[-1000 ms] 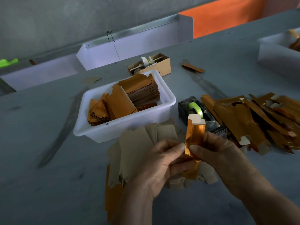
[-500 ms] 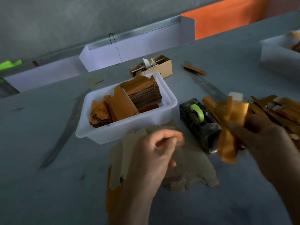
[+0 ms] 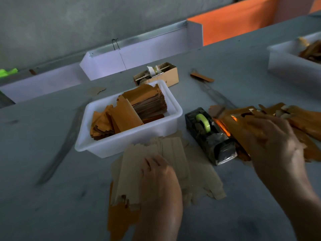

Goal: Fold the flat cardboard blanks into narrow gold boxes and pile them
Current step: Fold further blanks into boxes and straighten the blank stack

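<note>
Biggest worry first: the pile (image 3: 295,122) of folded gold boxes on the right side of the desk (image 3: 52,197) is a loose sprawl, not a neat stack, so dropping another one on top could easily send a few sliding off or knock some flaps open again. That pile also sits right up against the tape dispenser (image 3: 208,134), so a careless reach could bump it or snag a box on the cutter, I'd guess. The flat blanks (image 3: 156,153) are fanned out in front of the white tub (image 3: 121,146), grey side up, and a sloppy grab could pull two at once or push the whole fan askew. More blanks are stacked inside the tub. Now the hands: the right hand (image 3: 271,136) is out over the pile, fingers curled around a folded box (image 3: 243,129), though it's blurry so I can't say how firm the grip is. The left hand (image 3: 158,173) lies on the blanks with fingers bent down onto the top sheet; can't tell if it's pinching one or just pressing.
</note>
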{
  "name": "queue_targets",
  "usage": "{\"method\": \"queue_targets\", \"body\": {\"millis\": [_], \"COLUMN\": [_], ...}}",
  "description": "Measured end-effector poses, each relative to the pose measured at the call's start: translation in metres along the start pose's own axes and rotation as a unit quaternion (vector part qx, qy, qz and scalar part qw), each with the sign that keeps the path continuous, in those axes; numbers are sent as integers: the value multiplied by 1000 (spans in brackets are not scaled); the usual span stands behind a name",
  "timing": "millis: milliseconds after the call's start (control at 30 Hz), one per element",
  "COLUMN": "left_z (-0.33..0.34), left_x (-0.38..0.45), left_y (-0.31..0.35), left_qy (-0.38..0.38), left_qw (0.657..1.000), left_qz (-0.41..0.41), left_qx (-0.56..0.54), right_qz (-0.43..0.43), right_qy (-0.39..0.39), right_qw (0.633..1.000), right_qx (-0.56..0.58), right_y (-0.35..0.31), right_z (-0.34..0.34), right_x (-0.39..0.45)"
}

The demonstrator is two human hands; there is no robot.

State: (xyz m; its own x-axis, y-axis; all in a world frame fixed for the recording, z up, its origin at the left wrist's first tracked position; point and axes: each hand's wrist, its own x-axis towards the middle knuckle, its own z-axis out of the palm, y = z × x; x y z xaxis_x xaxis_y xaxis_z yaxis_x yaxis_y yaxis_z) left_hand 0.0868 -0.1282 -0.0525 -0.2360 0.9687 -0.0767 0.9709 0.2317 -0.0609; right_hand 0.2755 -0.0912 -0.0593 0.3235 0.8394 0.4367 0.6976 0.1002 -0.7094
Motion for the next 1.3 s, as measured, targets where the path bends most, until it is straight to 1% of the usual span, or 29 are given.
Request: {"method": "queue_targets", "body": {"millis": [167,233,267,300,333,400,433,533,600,667,733,800,833,900,1000,1067,1167,1233,1300], "left_z": [-10,-12,-11,-8,-6,-1,0,0,-1,0,2,2,1,0,-2,-1,-2,-5,-9], "left_x": [-2,-4,-3,-2,0,2,2,3,4,8,13,19,21,25,27,29,26,21,18], "left_y": [-10,-16,-20,-23,-27,-30,-30,-32,-37,-45,-56,-66,-68,-71,-72,-72,-70,-65,-60], "left_qy": [93,104,111,107,87,35,27,48,74,73,31,-11,-23,-19,-3,18,62,75,74], "left_qw": [987,983,984,988,990,990,990,992,987,978,961,924,908,895,898,897,880,862,857], "left_qz": [-13,-29,-43,-56,-67,-83,-85,-84,-99,-122,-144,-173,-184,-193,-183,-179,-170,-155,-133], "left_qx": [-128,-146,-130,-101,-85,-110,-112,-78,-98,-154,-233,-342,-376,-401,-401,-403,-440,-477,-493], "right_qz": [-51,-62,-64,-64,-65,-66,-62,-59,-47,-29,-13,-9,-10,-10,12,28,44,86,123], "right_qy": [-66,-95,-107,-114,-118,-115,-112,-110,-119,-142,-178,-211,-224,-248,-271,-282,-288,-290,-288], "right_qw": [992,989,987,985,984,984,985,984,981,975,966,958,955,951,945,941,939,931,921], "right_qx": [90,99,103,108,113,116,117,124,143,168,188,195,192,183,184,184,182,206,230], "right_y": [-27,-32,-34,-34,-34,-34,-34,-35,-36,-39,-43,-47,-48,-50,-50,-49,-45,-43,-42], "right_z": [1,5,6,7,7,7,6,7,8,10,14,18,20,22,25,24,23,22,23], "right_x": [-25,-31,-34,-35,-37,-38,-38,-37,-39,-44,-51,-58,-60,-63,-63,-63,-64,-64,-61]}}
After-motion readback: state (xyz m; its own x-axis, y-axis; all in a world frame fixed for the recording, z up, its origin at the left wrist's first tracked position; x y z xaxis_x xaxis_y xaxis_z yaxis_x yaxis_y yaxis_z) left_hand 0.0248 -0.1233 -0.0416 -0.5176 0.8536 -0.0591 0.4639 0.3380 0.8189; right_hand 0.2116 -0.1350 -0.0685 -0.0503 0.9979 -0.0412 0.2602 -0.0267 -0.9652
